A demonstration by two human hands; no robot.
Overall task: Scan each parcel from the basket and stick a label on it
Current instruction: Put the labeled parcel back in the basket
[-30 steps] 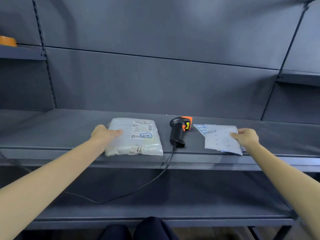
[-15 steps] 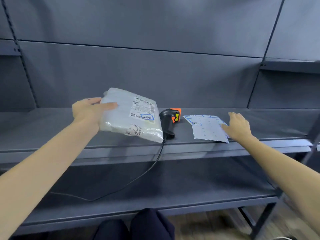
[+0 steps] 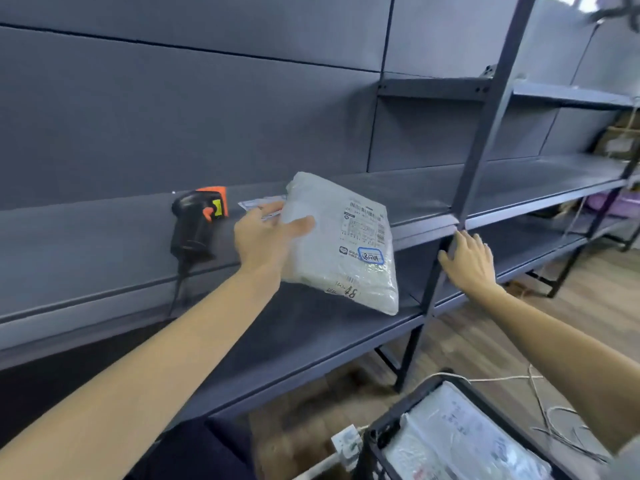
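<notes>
Parcel (image 3: 341,242): white plastic mailer, held in the air in front of the shelf (image 3: 104,251), tilted, printed shipping label and a blue-bordered sticker facing the camera, handwritten number near its lower edge. Left hand (image 3: 266,237) gripped the parcel's left edge, thumb laid across the front face, fingers behind and hidden. Right hand (image 3: 467,261) was open, fingers straight and slightly spread, holding nothing, in front of the shelf's dark upright post (image 3: 485,126); contact with the post could not be judged. Scanner (image 3: 197,223), black with orange trim, stood on the shelf left of the parcel, its cable hanging over the front edge. A label sheet (image 3: 256,203) lay on the shelf behind the left hand, mostly hidden. Basket (image 3: 384,427), black-rimmed, sat at lower right on the floor side, holding more white parcels (image 3: 460,441). Shelving was dark grey metal with a lower tier; floor was wood-patterned with loose cables (image 3: 550,417) on it.
</notes>
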